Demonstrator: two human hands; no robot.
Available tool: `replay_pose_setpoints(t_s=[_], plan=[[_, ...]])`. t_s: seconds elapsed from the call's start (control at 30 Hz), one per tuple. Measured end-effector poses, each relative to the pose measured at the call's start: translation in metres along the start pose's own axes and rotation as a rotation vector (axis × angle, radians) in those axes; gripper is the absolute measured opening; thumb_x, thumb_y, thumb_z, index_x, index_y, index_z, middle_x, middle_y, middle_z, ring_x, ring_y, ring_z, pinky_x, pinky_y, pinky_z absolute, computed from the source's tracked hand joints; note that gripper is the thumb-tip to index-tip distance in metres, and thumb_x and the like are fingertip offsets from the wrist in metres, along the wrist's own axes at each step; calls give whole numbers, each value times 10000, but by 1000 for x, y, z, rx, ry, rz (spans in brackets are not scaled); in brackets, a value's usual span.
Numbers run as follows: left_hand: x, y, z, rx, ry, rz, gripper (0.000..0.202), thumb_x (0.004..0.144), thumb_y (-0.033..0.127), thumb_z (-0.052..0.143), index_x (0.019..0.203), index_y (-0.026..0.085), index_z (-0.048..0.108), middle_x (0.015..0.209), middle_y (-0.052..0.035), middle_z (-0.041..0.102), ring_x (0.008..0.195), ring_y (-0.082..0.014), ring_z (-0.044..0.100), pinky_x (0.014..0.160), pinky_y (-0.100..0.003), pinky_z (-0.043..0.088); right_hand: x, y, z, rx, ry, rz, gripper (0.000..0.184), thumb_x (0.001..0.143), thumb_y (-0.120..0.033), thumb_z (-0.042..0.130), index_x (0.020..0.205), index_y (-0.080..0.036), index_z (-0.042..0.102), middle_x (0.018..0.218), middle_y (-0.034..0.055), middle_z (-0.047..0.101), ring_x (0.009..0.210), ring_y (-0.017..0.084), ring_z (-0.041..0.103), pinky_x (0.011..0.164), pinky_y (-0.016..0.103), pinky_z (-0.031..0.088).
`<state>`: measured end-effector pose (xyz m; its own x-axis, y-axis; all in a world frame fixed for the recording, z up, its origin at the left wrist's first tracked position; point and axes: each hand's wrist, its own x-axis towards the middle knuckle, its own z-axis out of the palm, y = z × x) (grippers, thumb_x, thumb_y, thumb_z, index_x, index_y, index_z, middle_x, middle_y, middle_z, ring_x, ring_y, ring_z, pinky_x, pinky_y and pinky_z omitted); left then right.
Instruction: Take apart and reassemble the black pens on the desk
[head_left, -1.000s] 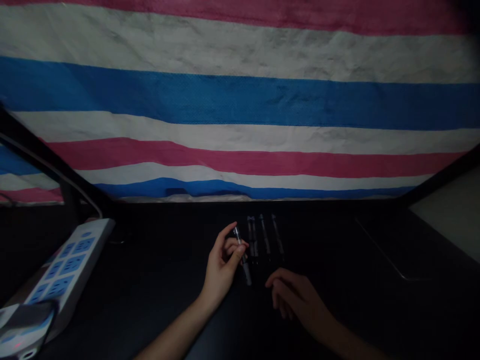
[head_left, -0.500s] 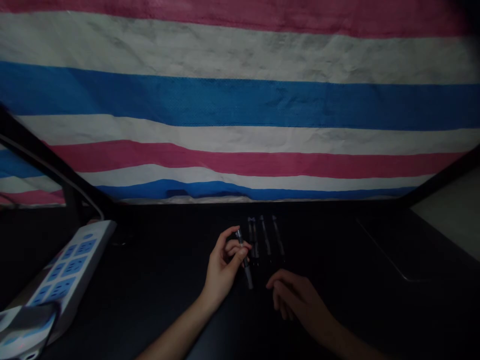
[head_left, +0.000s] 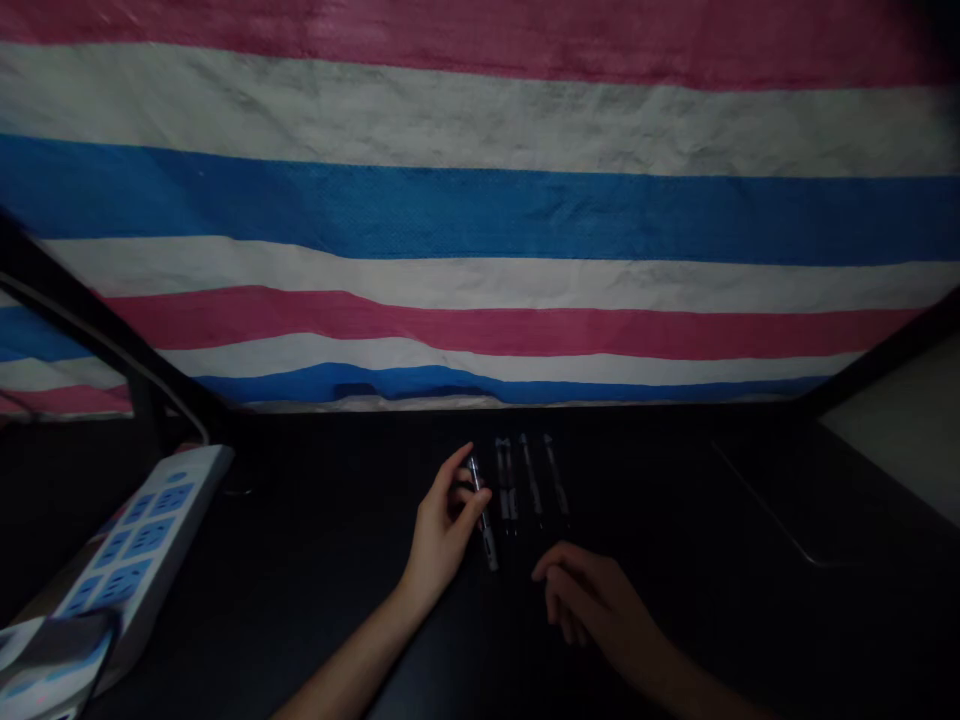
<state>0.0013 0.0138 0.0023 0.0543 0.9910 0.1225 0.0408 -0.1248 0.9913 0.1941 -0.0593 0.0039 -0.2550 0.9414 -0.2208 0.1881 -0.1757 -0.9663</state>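
Note:
In the middle of the head view my left hand (head_left: 442, 515) is closed on a pen (head_left: 489, 545), pinched between thumb and fingers. The pen is slim, with a clear upper end and a greyish lower end that tilts down towards me. Just right of it several similar pens lie side by side on the dark table, among them one pen (head_left: 531, 475) and the rightmost pen (head_left: 556, 478). Nearer to me, below the pens, my right hand (head_left: 592, 595) rests with loosely bent fingers somewhat apart and nothing visible in them.
A white power strip (head_left: 184, 500) with blue socket faces stands at the left, with a dark plug or adapter (head_left: 67, 635) on its near end. A flat dark panel (head_left: 825, 500) lies at the right. Striped sheeting (head_left: 480, 210) hangs behind the black table (head_left: 300, 600).
My left hand has shifted slightly left with the pen, its index finger straighter, and the pen now lies closer to the row's slant. My right hand has barely moved.

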Motion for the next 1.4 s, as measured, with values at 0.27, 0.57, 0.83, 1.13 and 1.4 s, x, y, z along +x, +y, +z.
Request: replay_pose_setpoints(t_s=[0.27,0.57,0.83,1.13,1.4], plan=[[3,-12,-2,216,-14,163,569,836,225,598,1365,325,416,1042,-34,467,892,-172,568,782,-362,550,1,3,1,2,-7,-22,319,932,-423,435,891,-165,619,587,-26,565,443,76,495,429,181,359],[-8,2,-1,381,-343,255,921,657,53,672,1442,306,264,1291,-95,409,1192,-288,438,1028,-500,379,2,3,-10,-752,110,-511,330,901,-94,384,1158,-197,565,1137,81,643,1068,214,563,895,363,465],[-6,1,-4,411,-421,189,855,695,-22,562,1427,324,287,1282,-75,404,1140,-243,467,1029,-459,382,10,23,-10,-1349,222,-758,428,851,-94,475,1266,-183,535,1271,62,616,1110,263,533,976,509,347],[-9,4,2,402,-191,249,399,799,138,581,1187,218,535,990,-47,552,795,-169,534,744,-305,463,10,26,-8,-1265,295,-869,398,853,-18,390,1190,-99,588,1139,107,666,1072,238,573,977,447,450],[-29,17,12,300,-146,105,490,904,369,448,473,194,294,488,47,288,460,-96,305,464,-242,241,-1,19,-15,-912,449,-881,303,893,-67,481,1119,-222,611,1003,62,677,939,201,641,804,364,570]])
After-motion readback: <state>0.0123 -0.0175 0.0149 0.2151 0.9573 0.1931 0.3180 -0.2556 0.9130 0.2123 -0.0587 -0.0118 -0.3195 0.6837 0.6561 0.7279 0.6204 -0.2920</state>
